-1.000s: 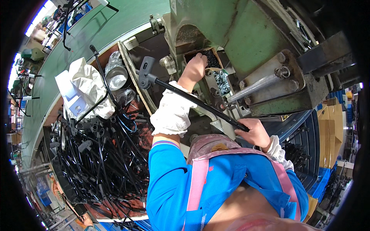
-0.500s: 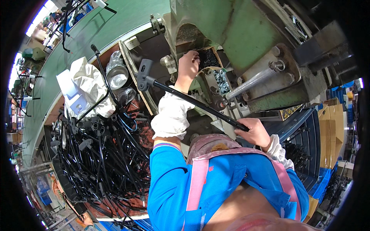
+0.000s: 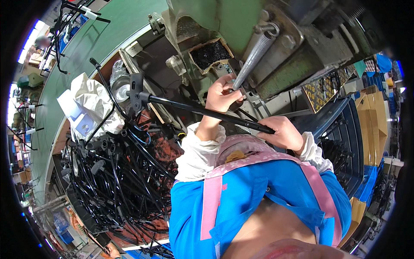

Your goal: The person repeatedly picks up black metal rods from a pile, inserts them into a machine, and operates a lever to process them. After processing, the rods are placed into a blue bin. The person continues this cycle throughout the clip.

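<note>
My right hand (image 3: 282,133) is closed around one end of a black tube (image 3: 181,105). At the tube's far left end sits a dark grey plastic joint fitting (image 3: 138,96). The tube slants across in front of my left wrist. My left hand (image 3: 222,98) is at the machine's lower front, beside a coil spring (image 3: 256,54), with thumb and fingers curled together. Whatever they pinch is too small or hidden to make out. Just beyond that hand are an open cardboard box of small black parts (image 3: 210,55) and some small shiny metal parts (image 3: 225,68), partly covered.
The green press-like machine (image 3: 215,17) fills the far middle and right. To the left lies a large heap of black tubes (image 3: 116,185), near a white cloth bag (image 3: 92,97) and a green tabletop (image 3: 92,45). A dark blue crate (image 3: 340,129) and a cardboard carton (image 3: 368,125) stand at right.
My left hand has drawn back from the box of black parts to the spot beside the spring. The tube's fitting end has shifted left and slightly down; my right hand keeps its hold.
</note>
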A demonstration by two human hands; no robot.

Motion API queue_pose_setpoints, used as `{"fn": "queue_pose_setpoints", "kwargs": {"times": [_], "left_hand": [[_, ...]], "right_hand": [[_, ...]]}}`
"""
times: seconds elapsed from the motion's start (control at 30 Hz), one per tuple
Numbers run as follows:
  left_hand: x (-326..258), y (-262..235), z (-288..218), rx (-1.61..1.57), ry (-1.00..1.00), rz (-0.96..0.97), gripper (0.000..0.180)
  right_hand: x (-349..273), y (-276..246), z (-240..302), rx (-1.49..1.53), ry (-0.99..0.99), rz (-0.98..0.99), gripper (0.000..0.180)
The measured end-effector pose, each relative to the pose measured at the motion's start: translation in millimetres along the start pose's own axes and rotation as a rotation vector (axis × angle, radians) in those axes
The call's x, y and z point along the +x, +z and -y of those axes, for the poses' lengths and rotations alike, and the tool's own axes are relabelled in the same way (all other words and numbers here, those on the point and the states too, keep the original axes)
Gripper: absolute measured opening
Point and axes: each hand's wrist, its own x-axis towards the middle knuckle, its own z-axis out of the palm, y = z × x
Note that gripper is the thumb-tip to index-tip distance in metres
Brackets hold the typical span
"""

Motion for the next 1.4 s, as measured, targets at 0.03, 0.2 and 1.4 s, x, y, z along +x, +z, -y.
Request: {"fn": "queue_pose_setpoints", "kwargs": {"times": [0.03,0.2,1.4], "left_hand": [[-0.1,2.1,0.2,0.010,-0.007,-0.012,0.049],[-2.0,8.2,-2.1,0.195,0.002,-0.047,0.036],[2.3,-18.9,-32.0,-0.083,0.049,-0.385,0.013]], "right_hand": [[-1.2,0.9,-0.5,-0.006,-0.005,-0.003,0.031],[-7.0,-2.4,3.7,0.022,0.003,-0.004,0.031],[65.4,4.1,-32.5,-0.084,0.042,-0.156,0.027]]}}
